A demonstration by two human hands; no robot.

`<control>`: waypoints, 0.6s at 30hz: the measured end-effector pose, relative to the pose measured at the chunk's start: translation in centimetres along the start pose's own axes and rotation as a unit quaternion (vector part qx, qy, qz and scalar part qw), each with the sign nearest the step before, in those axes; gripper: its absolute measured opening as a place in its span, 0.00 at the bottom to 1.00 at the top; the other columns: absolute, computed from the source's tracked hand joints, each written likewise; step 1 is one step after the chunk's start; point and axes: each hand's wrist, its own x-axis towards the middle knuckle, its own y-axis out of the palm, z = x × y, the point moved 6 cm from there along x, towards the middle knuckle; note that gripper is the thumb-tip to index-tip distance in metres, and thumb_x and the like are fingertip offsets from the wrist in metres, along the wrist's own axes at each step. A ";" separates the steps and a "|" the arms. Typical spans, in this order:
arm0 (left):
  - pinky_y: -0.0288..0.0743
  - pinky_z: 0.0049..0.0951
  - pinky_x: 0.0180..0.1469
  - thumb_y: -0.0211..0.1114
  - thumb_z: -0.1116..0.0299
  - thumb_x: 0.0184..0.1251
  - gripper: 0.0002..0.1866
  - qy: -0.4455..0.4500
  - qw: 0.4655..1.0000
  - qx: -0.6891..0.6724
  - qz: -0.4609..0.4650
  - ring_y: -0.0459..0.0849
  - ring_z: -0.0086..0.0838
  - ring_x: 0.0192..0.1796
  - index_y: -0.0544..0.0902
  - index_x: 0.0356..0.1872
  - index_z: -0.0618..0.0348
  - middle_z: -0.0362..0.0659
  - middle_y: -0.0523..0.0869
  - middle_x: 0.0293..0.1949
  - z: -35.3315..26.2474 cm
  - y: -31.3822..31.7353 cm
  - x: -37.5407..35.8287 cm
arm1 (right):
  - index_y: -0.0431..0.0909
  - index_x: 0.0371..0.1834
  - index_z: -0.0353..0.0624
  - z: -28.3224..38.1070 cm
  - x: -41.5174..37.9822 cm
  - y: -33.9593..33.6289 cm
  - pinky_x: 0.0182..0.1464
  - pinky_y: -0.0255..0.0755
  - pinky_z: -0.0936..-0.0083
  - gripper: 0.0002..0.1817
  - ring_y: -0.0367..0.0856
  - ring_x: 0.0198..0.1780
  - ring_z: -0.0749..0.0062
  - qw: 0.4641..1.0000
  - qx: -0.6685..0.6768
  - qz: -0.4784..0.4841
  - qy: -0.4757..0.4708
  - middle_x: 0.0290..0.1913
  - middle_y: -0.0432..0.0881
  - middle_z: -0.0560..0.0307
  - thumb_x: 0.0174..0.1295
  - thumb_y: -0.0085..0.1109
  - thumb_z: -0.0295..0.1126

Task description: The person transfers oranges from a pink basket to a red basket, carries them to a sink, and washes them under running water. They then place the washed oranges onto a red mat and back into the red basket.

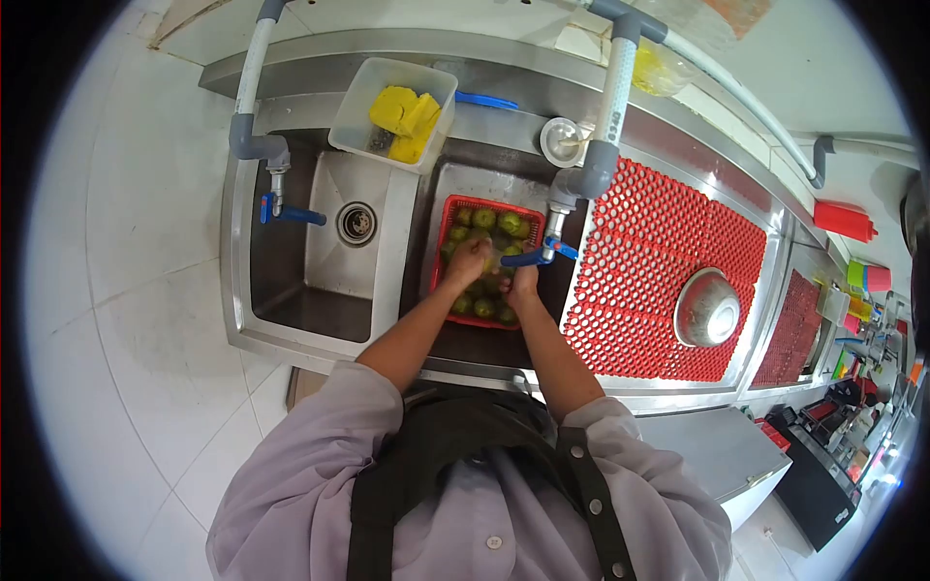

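A red plastic basket (447,207) full of round green citrus fruits (510,223) sits in the right-hand sink basin. Both my hands reach in over the fruits. My left hand (472,259) is closed, its fingers curled round a yellowish-green citrus fruit near the basket's middle. Beside it, at the basket's right edge, is my right hand (523,283); its fingers are mostly hidden under the blue tap spout (523,259). The spout points left, toward the space between my hands.
A clear plastic tub (353,102) with yellow sponges or cloths (407,111) stands behind the basins. To the left is another basin (334,276) with its own blue tap (302,215). An upturned metal bowl (705,308) rests on red mats (630,320) at right. Pipes (610,107) rise behind.
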 end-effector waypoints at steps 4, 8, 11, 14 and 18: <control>0.78 0.37 0.47 0.60 0.58 0.70 0.15 -0.108 0.967 -0.223 -0.064 0.86 0.37 0.41 0.85 0.42 0.59 0.47 0.89 0.38 0.1 1.0 -1.8 | 0.71 0.53 0.55 -0.4 -1.3 0.6 0.33 0.74 0.69 0.14 0.78 0.34 0.68 0.997 0.005 0.034 -0.074 0.42 0.79 0.61 0.74 0.48 0.47; 0.79 0.37 0.45 0.63 0.61 0.68 0.10 -0.079 0.929 -0.358 0.050 0.85 0.32 0.44 0.84 0.40 0.56 0.42 0.87 0.41 -3.0 0.8 -1.6 | 0.73 0.53 0.53 1.0 -4.0 0.5 0.37 0.77 0.66 0.15 0.80 0.37 0.68 0.979 -0.040 0.082 -0.181 0.44 0.79 0.61 0.74 0.48 0.48; 0.81 0.36 0.44 0.63 0.60 0.68 0.11 -0.132 0.922 -0.360 0.049 0.84 0.32 0.45 0.82 0.42 0.56 0.42 0.85 0.39 -2.5 1.1 -2.6 | 0.76 0.49 0.49 2.4 -3.4 -0.9 0.31 0.79 0.69 0.16 0.82 0.34 0.68 0.986 -0.035 0.044 -0.156 0.42 0.81 0.59 0.74 0.48 0.47; 0.82 0.34 0.42 0.59 0.60 0.71 0.11 -0.253 0.879 -0.400 0.047 0.84 0.34 0.46 0.80 0.44 0.56 0.42 0.84 0.38 -0.8 1.1 -3.9 | 0.77 0.41 0.39 6.0 -9.0 -0.9 0.16 0.75 0.74 0.19 0.82 0.22 0.68 0.941 -0.132 0.064 -0.304 0.29 0.82 0.52 0.76 0.44 0.44; 0.83 0.36 0.44 0.55 0.61 0.74 0.11 -0.286 0.883 -0.358 0.097 0.83 0.34 0.46 0.79 0.45 0.57 0.43 0.83 0.39 0.1 2.2 -5.1 | 0.79 0.42 0.34 16.8 -7.2 -9.2 0.36 0.80 0.61 0.19 0.85 0.36 0.61 0.832 -0.248 -0.132 -0.478 0.35 0.84 0.47 0.73 0.48 0.40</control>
